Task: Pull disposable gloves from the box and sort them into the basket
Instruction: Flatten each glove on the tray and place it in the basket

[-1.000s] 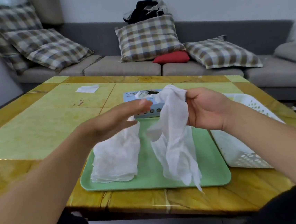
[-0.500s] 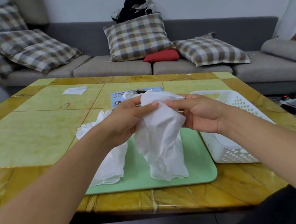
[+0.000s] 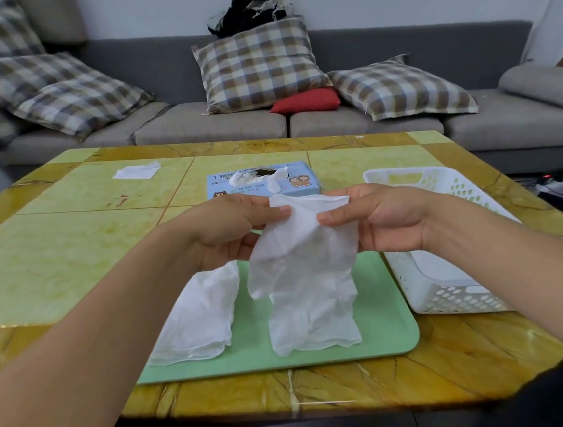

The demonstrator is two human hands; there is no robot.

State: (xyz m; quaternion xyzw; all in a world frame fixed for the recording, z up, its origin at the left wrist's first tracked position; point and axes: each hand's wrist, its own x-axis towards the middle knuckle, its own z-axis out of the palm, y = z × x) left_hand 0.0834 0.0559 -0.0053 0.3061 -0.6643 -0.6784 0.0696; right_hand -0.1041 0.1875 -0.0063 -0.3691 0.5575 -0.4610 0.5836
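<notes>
The glove [image 3: 304, 266] at the centre of the frame is thin, translucent white film, wrinkled and soft, as is the stack of gloves [image 3: 197, 319] lying lower left of it on a smooth, matt, pale green plastic tray [image 3: 385, 320]. The table [image 3: 71, 254] is glossy polished stone in veined yellow and amber, catching reflections along its near edge. At right the basket [image 3: 453, 296] is white perforated plastic, the box [image 3: 299, 180] above centre is printed blue card, and the sofa [image 3: 213, 127] across the top is matt grey woven cloth.
</notes>
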